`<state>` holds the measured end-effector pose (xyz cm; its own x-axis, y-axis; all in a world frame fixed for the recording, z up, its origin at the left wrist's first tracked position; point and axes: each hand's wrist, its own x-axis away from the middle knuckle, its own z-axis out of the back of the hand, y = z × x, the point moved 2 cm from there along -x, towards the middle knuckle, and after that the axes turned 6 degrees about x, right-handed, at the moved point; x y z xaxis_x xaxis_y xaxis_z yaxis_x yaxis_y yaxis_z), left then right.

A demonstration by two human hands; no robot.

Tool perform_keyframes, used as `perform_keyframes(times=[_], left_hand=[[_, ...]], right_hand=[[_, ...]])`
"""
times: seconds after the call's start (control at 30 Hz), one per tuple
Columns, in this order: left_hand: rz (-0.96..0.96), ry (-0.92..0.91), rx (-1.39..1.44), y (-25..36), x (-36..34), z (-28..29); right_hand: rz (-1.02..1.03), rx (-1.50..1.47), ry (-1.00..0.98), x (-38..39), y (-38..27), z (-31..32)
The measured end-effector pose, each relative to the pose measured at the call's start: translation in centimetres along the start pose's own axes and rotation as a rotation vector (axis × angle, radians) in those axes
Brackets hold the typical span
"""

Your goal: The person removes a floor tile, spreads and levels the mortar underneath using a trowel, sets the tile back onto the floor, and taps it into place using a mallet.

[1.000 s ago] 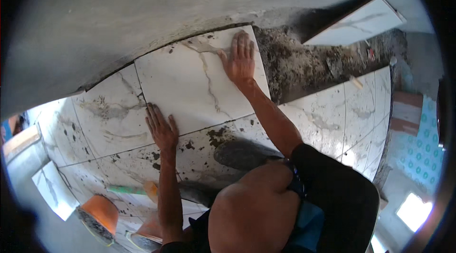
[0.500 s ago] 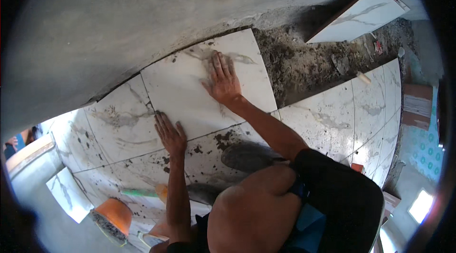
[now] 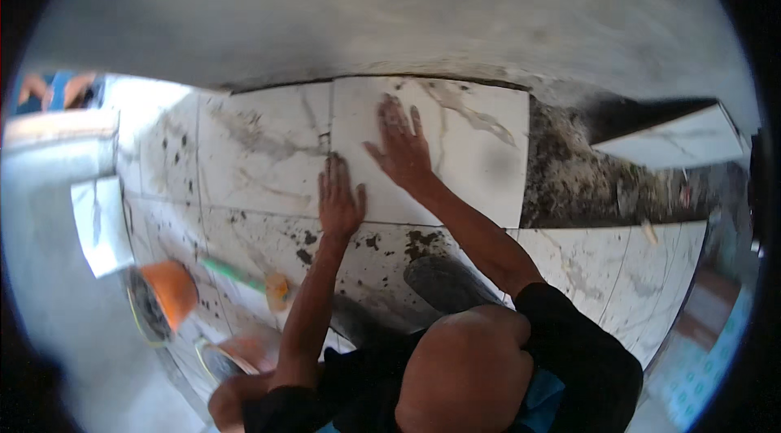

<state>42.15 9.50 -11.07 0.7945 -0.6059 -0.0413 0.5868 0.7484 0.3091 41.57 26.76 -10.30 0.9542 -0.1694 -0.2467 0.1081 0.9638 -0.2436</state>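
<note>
A white marbled floor tile (image 3: 480,156) lies against the grey wall, next to laid tiles. My right hand (image 3: 400,147) presses flat on its middle left part, fingers spread. My left hand (image 3: 339,199) lies flat, fingers apart, on the tile's near left corner, close to the joint with the neighbouring tile (image 3: 260,148). Neither hand holds anything. My knee and dark shorts fill the lower middle of the view.
Wet dark mortar bed (image 3: 586,173) lies bare to the right of the tile. A loose tile (image 3: 683,140) leans over it at the far right. An orange bucket (image 3: 167,291), a green-handled tool (image 3: 244,274) and a tile offcut (image 3: 102,221) sit at the left.
The view has swung so the tile sits more centred. My right hand slid leftward across the tile toward my left hand. My left hand stayed near the tile's corner.
</note>
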Motion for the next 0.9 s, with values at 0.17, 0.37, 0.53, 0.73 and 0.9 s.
perform_keyframes(times=[0.17,0.37,0.53,0.73,0.9], left_hand=[[0.0,0.031,0.038,0.4,0.0,0.1],[0.001,0.045,0.042,-0.3,0.9,0.2],[-0.032,0.046,0.079,1.0,-0.1,0.0],[-0.014,0.094,0.062,0.4,0.0,-0.1],[-0.02,0.072,0.083,-0.1,0.7,0.4]], right_hand=[[0.105,0.054,-0.015,1.9,0.2,-1.5],[0.05,-0.215,-0.089,4.2,0.7,2.4],[-0.134,-0.142,-0.023,0.0,5.7,3.5],[0.021,0.133,-0.2,2.6,7.5,2.4],[-0.063,0.017,-0.299,9.0,6.6,5.7]])
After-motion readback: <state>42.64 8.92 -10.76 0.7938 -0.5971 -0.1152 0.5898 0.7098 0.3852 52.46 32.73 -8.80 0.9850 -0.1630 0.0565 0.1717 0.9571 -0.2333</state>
